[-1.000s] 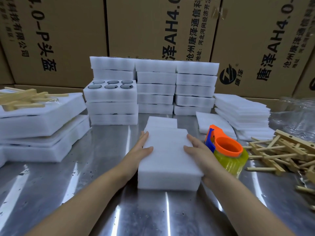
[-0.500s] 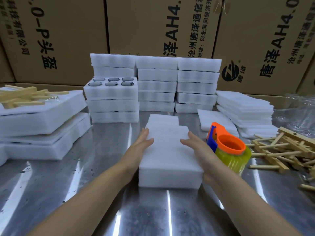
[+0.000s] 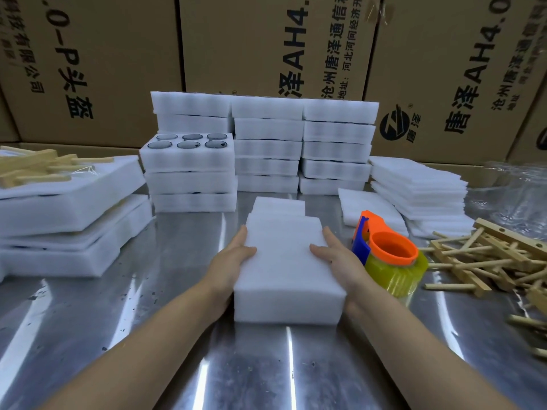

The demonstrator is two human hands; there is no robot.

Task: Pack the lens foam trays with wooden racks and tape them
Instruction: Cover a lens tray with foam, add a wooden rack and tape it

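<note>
- Foam pack (image 3: 288, 261) sits mid-table (image 3: 148, 321), squeezed between both hands
- Left hand (image 3: 229, 261): fingers laid straight along the pack's left wall, thumb over the top edge, pressing and not curled round it
- Right hand (image 3: 337, 258) mirrors it on the right wall with fingers stretched flat, the lower ones hidden behind the foam
- Top of the pack is plain white, so what's inside can't be seen
- Second foam piece (image 3: 279, 205) lies just behind, its near end hidden by the pack
- Tape dispenser (image 3: 387, 255) stands just beside the right hand, its near left side covered by the wrist
- Racks (image 3: 485, 255) lie heaped at the right, running out of frame
- Lens tray (image 3: 188, 143) tops a back stack, with six dark lenses showing
- Clear plastic (image 3: 518, 187) at far right is too hazy to make out
</note>
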